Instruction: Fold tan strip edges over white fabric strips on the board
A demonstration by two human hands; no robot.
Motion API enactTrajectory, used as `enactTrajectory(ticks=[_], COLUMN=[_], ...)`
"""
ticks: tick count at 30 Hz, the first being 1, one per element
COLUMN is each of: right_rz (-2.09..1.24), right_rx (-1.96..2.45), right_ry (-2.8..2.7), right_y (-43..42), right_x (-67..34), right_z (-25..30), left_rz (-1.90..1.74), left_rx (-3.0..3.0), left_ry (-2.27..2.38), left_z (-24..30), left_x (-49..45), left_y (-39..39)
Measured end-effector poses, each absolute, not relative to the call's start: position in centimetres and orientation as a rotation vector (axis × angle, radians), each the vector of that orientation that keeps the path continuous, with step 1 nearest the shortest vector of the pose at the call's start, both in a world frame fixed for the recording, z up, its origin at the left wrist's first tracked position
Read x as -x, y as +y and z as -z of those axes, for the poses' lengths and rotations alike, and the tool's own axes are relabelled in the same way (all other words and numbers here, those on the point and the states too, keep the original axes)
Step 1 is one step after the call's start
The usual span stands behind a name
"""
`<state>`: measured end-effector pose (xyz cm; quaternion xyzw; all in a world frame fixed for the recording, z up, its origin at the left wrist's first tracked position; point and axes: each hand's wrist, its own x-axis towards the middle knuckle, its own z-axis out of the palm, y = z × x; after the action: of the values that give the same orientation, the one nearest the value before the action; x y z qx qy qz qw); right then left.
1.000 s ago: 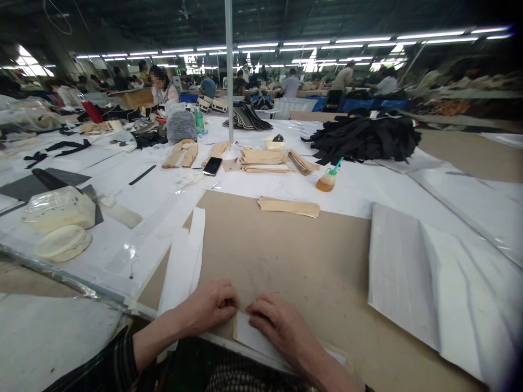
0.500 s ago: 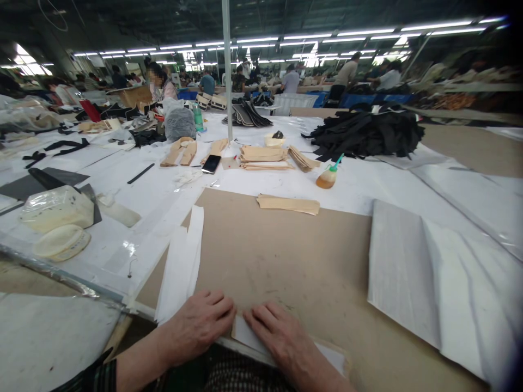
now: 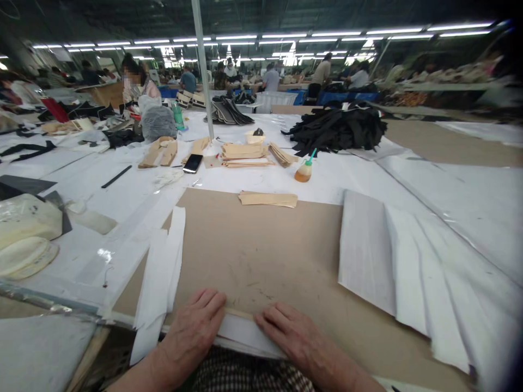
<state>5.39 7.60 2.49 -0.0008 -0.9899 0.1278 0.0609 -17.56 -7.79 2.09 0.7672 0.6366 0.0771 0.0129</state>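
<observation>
Left hand (image 3: 192,333), right hand (image 3: 300,342): fingers flat, spread, pressing strip (image 3: 245,333) at board (image 3: 265,256) edge. Sheets (image 3: 368,245) seemingly untouched.

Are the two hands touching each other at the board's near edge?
Apart. The head view shows a bare stretch of white strip between the left hand and the right hand.

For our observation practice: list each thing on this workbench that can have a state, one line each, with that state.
left hand: open, flat on the white strip
right hand: open, flat on the same strip
squeeze bottle: upright, green nozzle on
phone: lying flat, screen dark
white sheets: fanned out, overlapping
tan pieces: stacked flat on the cardboard
</observation>
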Motion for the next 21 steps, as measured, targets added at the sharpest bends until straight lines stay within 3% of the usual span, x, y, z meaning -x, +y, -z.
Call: enactTrajectory(ticks=[9,21], right_rz=[-0.390,-0.398], right_rx=[0.050,0.116], right_ry=[-3.081,-3.048], right_y=[8.7,9.3], right_x=[-8.6,-10.2], right_z=[-2.2,-2.8], left_rz=[-0.091,0.121], left_rx=[-2.432,-2.432], left_ry=[1.835,2.059], left_z=[-1.6,-2.2], left_x=[16.2,13.2], left_y=[-7.6,-7.9])
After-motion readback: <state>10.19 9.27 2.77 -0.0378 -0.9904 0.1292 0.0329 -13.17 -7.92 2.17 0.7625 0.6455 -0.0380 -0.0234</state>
